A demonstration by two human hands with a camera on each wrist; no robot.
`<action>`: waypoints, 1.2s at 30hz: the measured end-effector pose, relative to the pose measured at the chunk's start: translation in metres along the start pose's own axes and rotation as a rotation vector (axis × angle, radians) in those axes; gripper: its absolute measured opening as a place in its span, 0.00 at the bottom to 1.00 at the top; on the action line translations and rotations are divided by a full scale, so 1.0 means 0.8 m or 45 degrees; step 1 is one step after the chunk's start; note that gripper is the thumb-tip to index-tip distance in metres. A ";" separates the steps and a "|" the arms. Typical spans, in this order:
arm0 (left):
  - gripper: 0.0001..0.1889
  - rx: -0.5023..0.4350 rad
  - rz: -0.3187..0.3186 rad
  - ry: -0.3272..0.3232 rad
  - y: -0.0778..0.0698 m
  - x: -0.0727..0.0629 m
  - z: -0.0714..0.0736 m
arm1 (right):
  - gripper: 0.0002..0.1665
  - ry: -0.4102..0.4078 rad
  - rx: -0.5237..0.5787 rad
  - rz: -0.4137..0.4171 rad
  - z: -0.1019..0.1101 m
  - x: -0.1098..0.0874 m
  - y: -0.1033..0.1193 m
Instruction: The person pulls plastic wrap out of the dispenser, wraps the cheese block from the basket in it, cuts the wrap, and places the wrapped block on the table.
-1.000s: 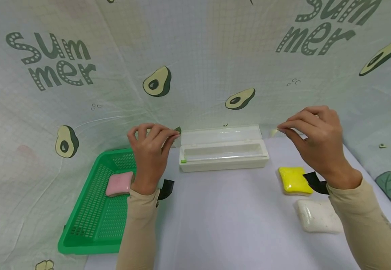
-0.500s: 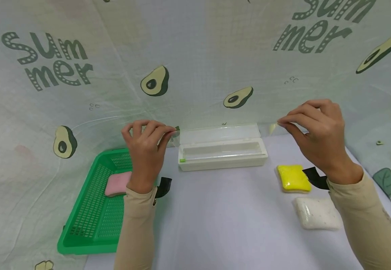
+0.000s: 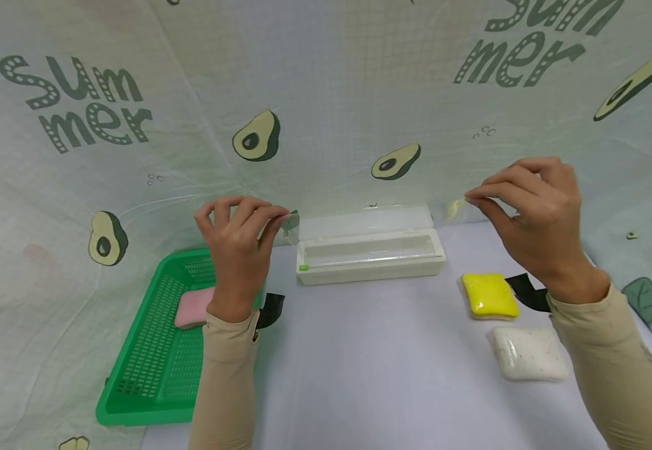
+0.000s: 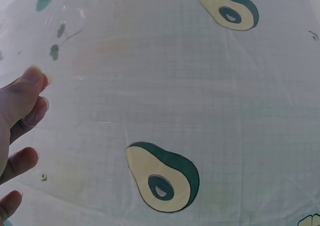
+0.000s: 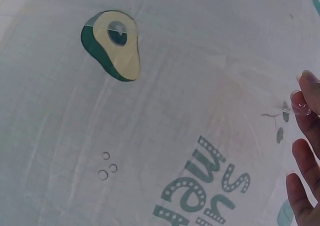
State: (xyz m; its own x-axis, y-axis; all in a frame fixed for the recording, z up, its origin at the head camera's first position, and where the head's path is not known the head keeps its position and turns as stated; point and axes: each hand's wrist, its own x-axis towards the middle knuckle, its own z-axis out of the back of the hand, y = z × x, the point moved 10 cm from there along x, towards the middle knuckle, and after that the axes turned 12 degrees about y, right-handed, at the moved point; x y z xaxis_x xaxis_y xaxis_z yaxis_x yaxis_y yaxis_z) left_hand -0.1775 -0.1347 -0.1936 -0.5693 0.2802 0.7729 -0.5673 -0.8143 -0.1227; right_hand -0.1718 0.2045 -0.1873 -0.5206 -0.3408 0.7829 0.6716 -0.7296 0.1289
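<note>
A clear sheet of plastic wrap (image 5: 286, 110) is stretched between my two hands; most of it is so transparent that its outline is hard to follow. My left hand (image 3: 237, 253) pinches one corner between thumb and index finger, above the green basket's far end. At the other side, my right hand (image 3: 536, 222) pinches the wrap the same way, higher than the yellow packet. Below and between them, the white plastic wrap dispenser (image 3: 371, 273) stands with its lid tipped back, a small green piece (image 3: 303, 267) at its front left.
On the left, a green basket (image 3: 134, 350) holds a pink block (image 3: 193, 307), partly behind my left arm. Near my right forearm lie a yellow wrapped block (image 3: 490, 295) and a white wrapped block (image 3: 530, 354). A printed sheet (image 3: 326, 94) hangs behind the table.
Both hands have risen slightly and spread a little farther apart, still pinching the plastic wrap. The dispenser, basket and blocks stay where they were.
</note>
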 end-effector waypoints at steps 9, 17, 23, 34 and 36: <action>0.06 -0.006 0.005 -0.015 0.001 0.007 0.007 | 0.08 -0.076 0.030 -0.003 0.007 0.008 -0.001; 0.06 0.003 -0.001 -0.034 0.001 0.014 0.012 | 0.08 -0.116 0.037 -0.006 0.013 0.015 -0.002; 0.09 0.005 -0.004 -0.048 0.001 0.019 0.015 | 0.07 -0.109 0.033 -0.010 0.016 0.021 -0.001; 0.09 0.007 -0.013 -0.065 -0.002 0.026 0.024 | 0.06 -0.153 0.037 -0.009 0.026 0.029 0.004; 0.10 0.013 -0.010 -0.072 -0.002 0.027 0.026 | 0.06 -0.156 0.033 -0.011 0.027 0.030 0.004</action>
State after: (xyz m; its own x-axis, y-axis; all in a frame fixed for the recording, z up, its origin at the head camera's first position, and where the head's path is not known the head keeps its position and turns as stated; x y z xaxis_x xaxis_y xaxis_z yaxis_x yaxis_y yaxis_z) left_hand -0.1763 -0.1382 -0.1639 -0.5300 0.2577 0.8079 -0.5653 -0.8175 -0.1101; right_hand -0.1706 0.2067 -0.1546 -0.4593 -0.2582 0.8499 0.6816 -0.7160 0.1508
